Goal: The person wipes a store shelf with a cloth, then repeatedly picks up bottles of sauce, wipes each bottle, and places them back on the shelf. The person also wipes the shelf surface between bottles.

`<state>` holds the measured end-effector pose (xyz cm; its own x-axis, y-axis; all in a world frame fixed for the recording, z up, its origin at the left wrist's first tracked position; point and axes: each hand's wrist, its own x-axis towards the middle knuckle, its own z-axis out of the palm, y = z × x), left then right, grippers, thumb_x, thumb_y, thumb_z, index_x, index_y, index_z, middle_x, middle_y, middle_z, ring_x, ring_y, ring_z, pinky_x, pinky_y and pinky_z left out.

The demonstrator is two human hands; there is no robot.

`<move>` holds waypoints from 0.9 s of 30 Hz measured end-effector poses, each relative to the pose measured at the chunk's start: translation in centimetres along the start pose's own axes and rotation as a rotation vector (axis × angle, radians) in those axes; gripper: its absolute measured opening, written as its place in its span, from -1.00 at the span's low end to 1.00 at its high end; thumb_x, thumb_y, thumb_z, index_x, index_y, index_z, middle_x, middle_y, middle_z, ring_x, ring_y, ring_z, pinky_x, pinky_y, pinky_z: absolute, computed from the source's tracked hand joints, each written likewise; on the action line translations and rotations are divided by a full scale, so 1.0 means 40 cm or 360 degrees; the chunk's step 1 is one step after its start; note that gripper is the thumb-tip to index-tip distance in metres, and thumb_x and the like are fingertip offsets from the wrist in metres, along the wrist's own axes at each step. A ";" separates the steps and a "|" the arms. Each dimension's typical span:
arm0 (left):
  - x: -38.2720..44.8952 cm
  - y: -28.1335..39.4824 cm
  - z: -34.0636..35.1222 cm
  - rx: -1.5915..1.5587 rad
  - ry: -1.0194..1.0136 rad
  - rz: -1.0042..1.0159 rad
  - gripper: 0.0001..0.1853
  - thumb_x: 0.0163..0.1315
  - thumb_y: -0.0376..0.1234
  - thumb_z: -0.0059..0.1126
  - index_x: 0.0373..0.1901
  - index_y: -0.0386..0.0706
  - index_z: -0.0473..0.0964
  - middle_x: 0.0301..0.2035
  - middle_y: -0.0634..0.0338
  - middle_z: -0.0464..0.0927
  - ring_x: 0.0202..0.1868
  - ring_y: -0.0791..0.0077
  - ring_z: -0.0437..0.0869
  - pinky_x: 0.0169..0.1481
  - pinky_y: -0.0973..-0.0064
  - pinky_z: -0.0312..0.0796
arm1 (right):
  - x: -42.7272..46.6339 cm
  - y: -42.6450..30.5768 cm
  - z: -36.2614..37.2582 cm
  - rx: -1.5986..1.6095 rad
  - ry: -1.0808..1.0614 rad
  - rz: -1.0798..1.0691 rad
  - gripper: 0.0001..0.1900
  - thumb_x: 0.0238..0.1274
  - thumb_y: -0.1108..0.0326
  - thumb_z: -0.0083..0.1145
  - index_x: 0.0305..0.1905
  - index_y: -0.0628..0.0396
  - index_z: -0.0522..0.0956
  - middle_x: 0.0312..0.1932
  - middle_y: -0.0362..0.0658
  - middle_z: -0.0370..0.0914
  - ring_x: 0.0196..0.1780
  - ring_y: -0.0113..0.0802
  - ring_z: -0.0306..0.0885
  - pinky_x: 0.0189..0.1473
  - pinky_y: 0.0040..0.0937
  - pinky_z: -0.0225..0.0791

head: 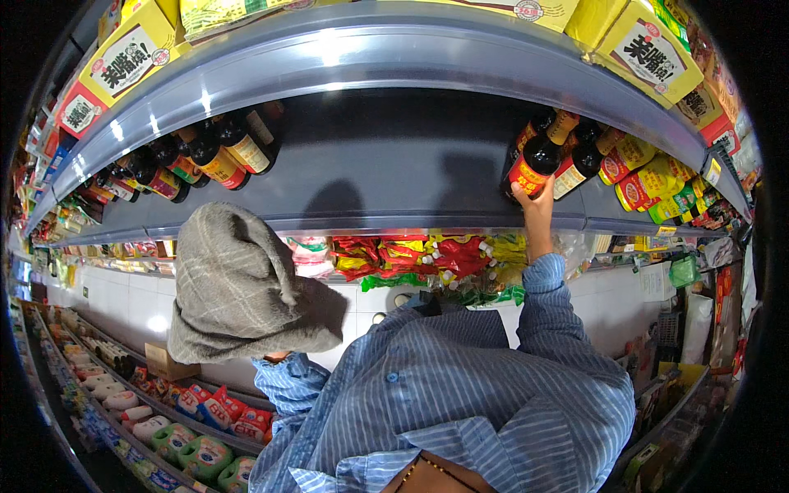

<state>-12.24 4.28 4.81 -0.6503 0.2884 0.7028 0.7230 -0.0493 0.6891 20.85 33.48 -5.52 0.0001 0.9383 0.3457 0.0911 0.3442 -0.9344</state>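
Observation:
My right hand [537, 204] grips the lower part of a dark sauce bottle [542, 157] with a red and yellow label, on the right of the grey shelf [394, 179]. The bottle stands among other dark bottles, one with a cream label [574, 166] just right of it. A grey plaid cloth [237, 283] is bunched over my left hand [277, 355], in front of the shelf's left half. Only a sliver of that hand shows below the cloth; its fingers are hidden.
Dark bottles [216, 154] line the shelf's left side; yellow-and-red pouches [644, 179] lie to the right. An upper shelf's edge [370, 55] overhangs. Red packs [382, 256] sit below. Behind are a cardboard box [166, 362] and green detergent bottles [203, 456].

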 end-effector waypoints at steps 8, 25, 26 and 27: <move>-0.019 -0.057 -0.060 -0.0750 0.0147 -0.0425 0.10 -0.49 -0.19 0.51 0.28 -0.24 0.24 0.11 0.03 0.42 0.12 0.17 0.49 0.28 0.21 0.34 | 0.012 0.084 -0.018 -0.0129 0.0135 -0.0031 -0.19 0.06 0.29 0.45 0.33 0.28 0.19 0.20 0.01 0.37 0.26 -0.25 0.34 0.30 -0.34 0.20; -0.177 -0.146 -0.196 -0.1933 0.0633 -0.1066 -0.18 -0.20 -0.32 0.40 0.22 -0.24 0.31 0.06 0.08 0.49 0.07 0.22 0.53 0.24 0.27 0.37 | -0.090 -0.071 1.037 0.0109 -0.1014 -0.0275 -0.05 -0.03 0.26 0.49 0.41 0.23 0.10 0.37 0.14 0.20 0.45 -0.04 0.16 0.42 -0.07 0.11; -0.194 -0.140 -0.205 -0.1919 0.0682 -0.1076 -0.20 -0.18 -0.32 0.39 0.22 -0.24 0.32 0.05 0.09 0.49 0.06 0.23 0.54 0.23 0.27 0.37 | -0.094 -0.083 1.105 0.0077 -0.1010 -0.0292 -0.01 -0.08 0.24 0.52 0.40 0.27 0.10 0.34 0.16 0.21 0.42 -0.02 0.17 0.41 -0.07 0.11; -0.209 -0.135 -0.214 -0.1906 0.0719 -0.1074 -0.22 -0.16 -0.33 0.39 0.21 -0.24 0.32 0.05 0.09 0.49 0.06 0.23 0.54 0.23 0.27 0.37 | -0.098 -0.098 1.163 0.0043 -0.0993 -0.0312 0.02 -0.13 0.21 0.55 0.38 0.30 0.09 0.31 0.18 0.22 0.40 0.00 0.19 0.40 -0.07 0.11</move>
<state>-12.73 -6.06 -3.28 -0.9625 0.2698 0.0290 -0.2237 -0.8495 0.4778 -25.83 29.93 -7.19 -0.5926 0.6974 0.4031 0.0056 0.5039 -0.8637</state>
